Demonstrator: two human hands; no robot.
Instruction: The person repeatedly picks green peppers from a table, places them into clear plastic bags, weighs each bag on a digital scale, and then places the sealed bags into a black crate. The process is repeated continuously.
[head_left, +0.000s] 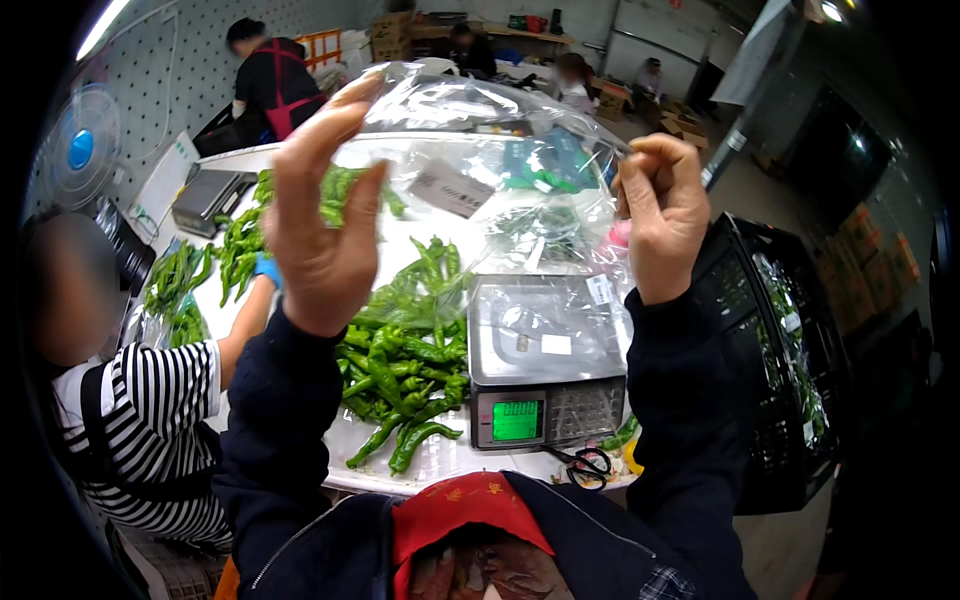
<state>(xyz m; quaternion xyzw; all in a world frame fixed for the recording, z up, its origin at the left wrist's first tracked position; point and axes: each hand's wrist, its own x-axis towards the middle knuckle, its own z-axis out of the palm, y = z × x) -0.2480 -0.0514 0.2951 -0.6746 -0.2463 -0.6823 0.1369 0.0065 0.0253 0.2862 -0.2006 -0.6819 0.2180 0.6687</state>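
A clear plastic bag (450, 105) spreads between my raised hands, above the table. My right hand (664, 217) pinches the bag's rim between thumb and fingers. My left hand (326, 217) is at the bag's other side, its thumb and fingers apart; whether a finger is inside the bag's mouth I cannot tell. Below the bag stands a digital scale (547, 322) with a bare metal pan, its green display lit. Long green peppers (405, 367) are heaped to the left of the scale, partly seen through the film. Black-handled scissors (589, 469) lie at the near edge.
At the left a co-worker in a striped shirt (150, 405) reaches a blue-gloved hand (268, 270) towards more peppers (244, 244). A second scale (210, 199) stands farther back. Black crates (780, 360) with bagged greens are at the right. Other people are in the background.
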